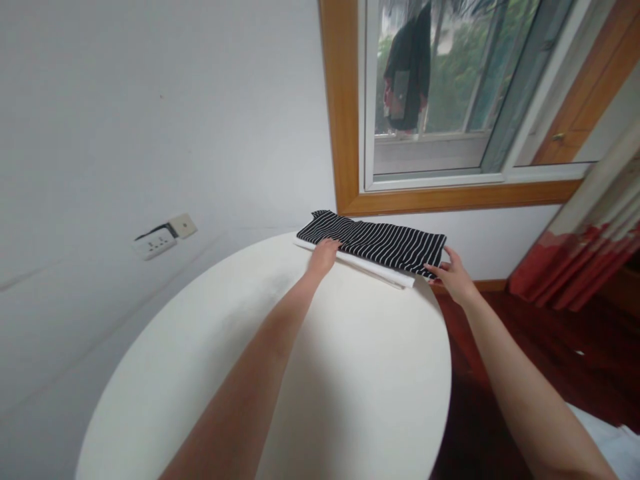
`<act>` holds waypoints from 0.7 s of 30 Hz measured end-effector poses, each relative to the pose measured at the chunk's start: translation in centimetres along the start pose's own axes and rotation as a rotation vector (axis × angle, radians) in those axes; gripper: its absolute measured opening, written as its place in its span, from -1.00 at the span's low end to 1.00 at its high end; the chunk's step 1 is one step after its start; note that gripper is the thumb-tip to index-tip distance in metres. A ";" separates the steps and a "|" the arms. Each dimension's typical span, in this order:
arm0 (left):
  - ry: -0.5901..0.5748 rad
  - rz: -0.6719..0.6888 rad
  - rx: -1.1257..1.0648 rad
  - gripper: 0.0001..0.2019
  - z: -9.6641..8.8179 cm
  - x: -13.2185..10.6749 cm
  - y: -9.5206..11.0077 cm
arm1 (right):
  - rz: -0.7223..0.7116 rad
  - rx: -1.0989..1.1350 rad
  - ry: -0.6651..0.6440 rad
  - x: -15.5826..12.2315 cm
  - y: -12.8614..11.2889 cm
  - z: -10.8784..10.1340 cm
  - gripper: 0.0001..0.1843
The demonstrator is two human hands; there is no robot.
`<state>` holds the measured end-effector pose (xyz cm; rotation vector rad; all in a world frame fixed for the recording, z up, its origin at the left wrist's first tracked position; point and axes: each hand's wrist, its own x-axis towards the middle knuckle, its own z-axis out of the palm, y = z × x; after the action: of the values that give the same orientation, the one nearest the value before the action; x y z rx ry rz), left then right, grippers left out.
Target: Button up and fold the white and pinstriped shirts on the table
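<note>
A folded black garment with thin white stripes (pixel 385 243) lies on top of a folded white cloth (pixel 385 272) at the far edge of a round white table (pixel 300 373). My left hand (pixel 324 255) rests flat on the near left edge of the pile, fingers stretched onto the striped fabric. At the pile's right end my right hand (pixel 453 273) touches the striped garment's corner with fingers spread, just past the table's rim. Neither hand grips anything.
A white wall with a socket plate (pixel 156 244) stands to the left. Behind the table is a wood-framed window (pixel 345 133), with a dark garment (pixel 410 67) hanging outside. A red and cream curtain (pixel 585 260) hangs at right over dark red floor (pixel 550 347).
</note>
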<state>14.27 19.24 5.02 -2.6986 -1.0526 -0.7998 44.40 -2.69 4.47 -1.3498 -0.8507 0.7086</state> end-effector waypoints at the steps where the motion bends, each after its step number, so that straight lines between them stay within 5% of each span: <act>1: 0.006 0.000 -0.004 -0.60 0.1 -0.3 0.0 | 0.016 0.004 -0.016 -0.2 0.2 -0.2 -0.01; 4: -0.020 -0.015 -0.006 -0.59 0.2 -1.1 0.4 | 0.112 -0.021 -0.053 -1.2 1.3 -0.6 -0.08; 7: -0.003 -0.169 0.014 -0.58 -0.4 -1.9 2.1 | 0.138 -0.167 -0.079 -1.8 1.9 -1.4 -0.10; 12: -0.011 -0.349 -0.034 -0.35 -3.7 -5.5 5.9 | -0.242 -0.754 0.052 -2.4 -2.1 -2.2 -0.19; 16: -0.147 -0.370 -0.019 -0.35 -8.7 -11.7 6.7 | -0.582 -0.973 -0.029 -5.9 -6.0 2.7 -0.41; 21: -0.289 -0.489 0.118 -0.26 -14.1 -20.3 5.6 | -0.594 -1.200 -0.367 -12.9 -4.7 12.3 -0.28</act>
<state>-0.54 -1.25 6.68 -2.5321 -1.8058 -0.3857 26.96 -7.57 7.90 -1.8454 -2.0527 -0.1214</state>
